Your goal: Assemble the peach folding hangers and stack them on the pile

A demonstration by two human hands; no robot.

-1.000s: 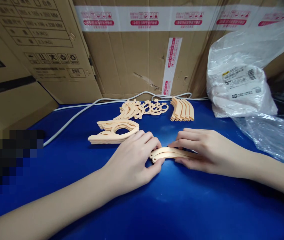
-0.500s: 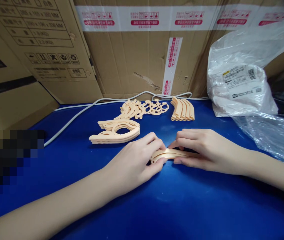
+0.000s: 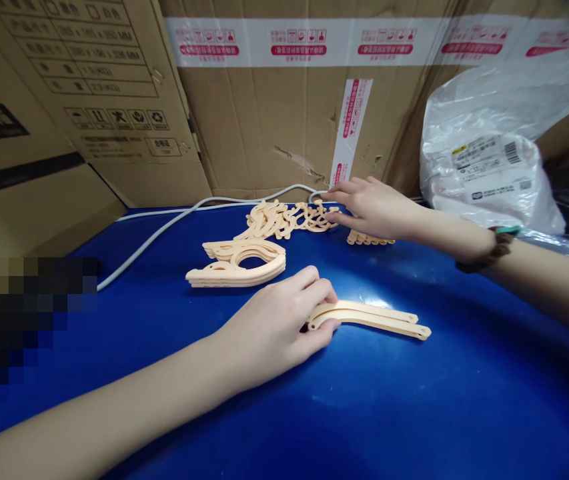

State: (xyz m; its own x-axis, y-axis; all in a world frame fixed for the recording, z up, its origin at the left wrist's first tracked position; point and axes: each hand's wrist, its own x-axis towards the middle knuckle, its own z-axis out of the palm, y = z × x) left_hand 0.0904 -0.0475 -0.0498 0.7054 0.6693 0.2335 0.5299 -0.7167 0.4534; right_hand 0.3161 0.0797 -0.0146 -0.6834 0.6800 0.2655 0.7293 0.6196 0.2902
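Lying side by side mid-table, near ends to the L, two pale curved strips (image 3: 379, 320) are nesting bend to bend, R ends sitting free; prob. they're being kept parallel so their ends stay matched up. L hand (image 3: 304, 310) is pinching them at the bent L end, thumb on the near side & fingers on the far side, prob. so neither pc is slipping on the slick blue tabletop (image 3: 364, 413). One hole is showing by the thumb; the rest of that end is hiding under the fingers. R hand (image 3: 330, 205) is hovering at the R end of a heap of small pcs (image 3: 269, 217), thumb & fingers standing apart w/ nothing visibly gripped; can't tell if the tips are touching a pc. Just below that hand, a row of curved strips (image 3: 371, 240) is showing only its near ends, prob. kept separate to keep like w/ like. Beyond L hand's knuckles, a neat stack of jointed pcs (image 3: 237, 279) is sitting apart from the loose stuff, prob. to avoid mixing. Farther back, a white cable (image 3: 151, 250) is running along the edge, a carton (image 3: 264, 127) is standing behind, & a plastic bag (image 3: 494, 180) is slumping at back R.
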